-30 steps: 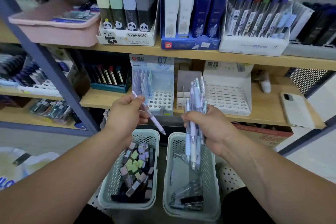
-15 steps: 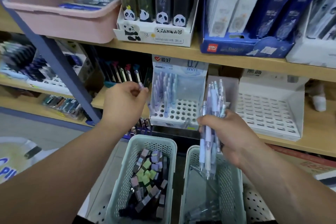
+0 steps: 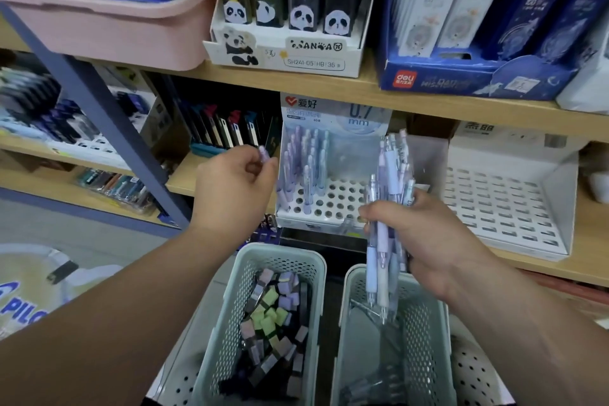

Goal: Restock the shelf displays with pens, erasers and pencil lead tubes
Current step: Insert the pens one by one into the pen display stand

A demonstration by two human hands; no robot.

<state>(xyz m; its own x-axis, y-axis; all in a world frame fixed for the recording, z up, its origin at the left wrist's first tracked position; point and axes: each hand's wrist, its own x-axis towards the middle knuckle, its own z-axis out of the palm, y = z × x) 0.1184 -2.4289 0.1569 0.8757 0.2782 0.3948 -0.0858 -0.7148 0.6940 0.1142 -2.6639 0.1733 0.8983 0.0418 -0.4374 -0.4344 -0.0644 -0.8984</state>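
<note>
My right hand point(image 3: 425, 241) grips a bundle of pastel pens point(image 3: 387, 208), held upright over the right green basket point(image 3: 428, 323). My left hand point(image 3: 230, 188) pinches a single lilac pen point(image 3: 263, 153), only its top showing, just left of the white 0.7 mm pen display point(image 3: 333, 201). That display stands on the middle shelf with several pens in its left holes and open holes on the right. The left green basket point(image 3: 244, 277) holds small pastel and black lead tubes point(image 3: 273, 313).
An empty white slotted display point(image 3: 504, 204) stands to the right. On the upper shelf sit a pink tub point(image 3: 99, 23), a panda lead-tube box point(image 3: 286, 53) and a blue box point(image 3: 461, 76). A blue-grey shelf post point(image 3: 108, 115) slants at left.
The view has closed in on the shelf. My left hand has carried its single pen up and forward to the left edge of the 0.7 mm display. My right hand still holds the bundle.
</note>
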